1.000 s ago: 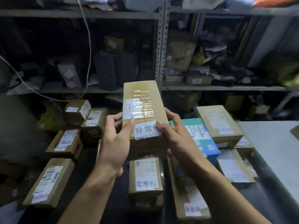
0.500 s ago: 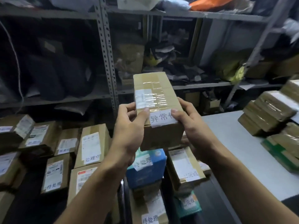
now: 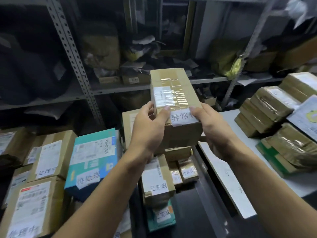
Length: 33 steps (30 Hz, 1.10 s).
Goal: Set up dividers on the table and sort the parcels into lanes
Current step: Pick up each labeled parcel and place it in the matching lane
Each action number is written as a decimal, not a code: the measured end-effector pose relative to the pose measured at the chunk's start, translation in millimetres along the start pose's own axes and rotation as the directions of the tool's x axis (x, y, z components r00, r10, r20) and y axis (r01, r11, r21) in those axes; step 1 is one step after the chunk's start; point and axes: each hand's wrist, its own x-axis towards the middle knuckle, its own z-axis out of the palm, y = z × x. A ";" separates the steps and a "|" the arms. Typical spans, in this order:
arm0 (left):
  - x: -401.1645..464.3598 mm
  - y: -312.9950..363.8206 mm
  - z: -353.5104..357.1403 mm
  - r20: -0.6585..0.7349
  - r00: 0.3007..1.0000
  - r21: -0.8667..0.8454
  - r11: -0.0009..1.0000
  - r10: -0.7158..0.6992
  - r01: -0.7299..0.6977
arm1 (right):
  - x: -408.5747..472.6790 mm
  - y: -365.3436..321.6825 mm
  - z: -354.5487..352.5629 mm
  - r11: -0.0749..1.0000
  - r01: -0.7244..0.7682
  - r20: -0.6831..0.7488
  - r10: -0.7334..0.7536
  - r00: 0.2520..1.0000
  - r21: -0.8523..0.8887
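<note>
While held: parcel (image 3: 175,100) between hands.

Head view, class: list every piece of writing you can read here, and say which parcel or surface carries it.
"异常件", last character partly covered: white slip on the held brown box.
"待处理": slip on the teal box.
"已完成": slip on the small brown parcel.
"处理中": slip on the brown box lower left.
Shipping labels and barcodes: too small or blurred to read.

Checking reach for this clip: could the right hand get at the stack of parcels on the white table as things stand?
Probably not yet: the right hand grips the brown box together with the left hand. The stack of parcels lies unobstructed to its right.
</note>
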 end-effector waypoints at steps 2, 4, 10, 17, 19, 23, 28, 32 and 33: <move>0.4 -7.0 24.4 0.015 1.000 0.024 1.000 -0.017 0.016 | 4.3 5.3 -23.5 1.000 -0.013 -0.044 0.012 0.999 -0.003; -3.1 -20.5 44.8 0.047 0.997 0.066 0.996 -0.056 0.053 | 4.9 16.0 -49.3 1.000 -0.030 -0.056 0.029 0.998 -0.009; -26.5 -81.6 80.7 0.148 0.967 0.213 0.961 -0.208 0.174 | -17.7 78.7 -113.5 0.975 -0.183 -0.052 0.178 0.983 -0.125; -57.9 -158.8 90.0 0.064 0.913 0.390 0.852 -0.404 0.350 | -56.4 151.4 -141.1 0.906 -0.390 0.002 0.395 0.919 -0.163; -63.2 -171.8 90.3 0.059 0.896 0.438 0.818 -0.440 0.372 | -62.7 166.3 -144.0 0.884 -0.429 0.014 0.439 0.898 -0.185; -62.5 -183.2 94.0 0.033 0.896 0.446 0.809 -0.443 0.384 | -61.1 178.3 -144.5 0.883 -0.432 0.009 0.441 0.898 -0.183; -33.6 -168.4 99.7 -0.043 0.927 0.354 0.862 -0.372 0.362 | -28.2 165.7 -138.3 0.921 -0.359 -0.003 0.362 0.932 -0.155; 15.7 -144.2 104.8 -0.155 0.955 0.297 0.910 -0.254 0.291 | 26.8 148.2 -122.5 0.954 -0.278 -0.043 0.275 0.960 -0.114; 29.0 -139.6 105.7 -0.183 0.952 0.265 0.921 -0.244 0.287 | 42.6 144.4 -117.1 0.959 -0.256 -0.044 0.253 0.967 -0.125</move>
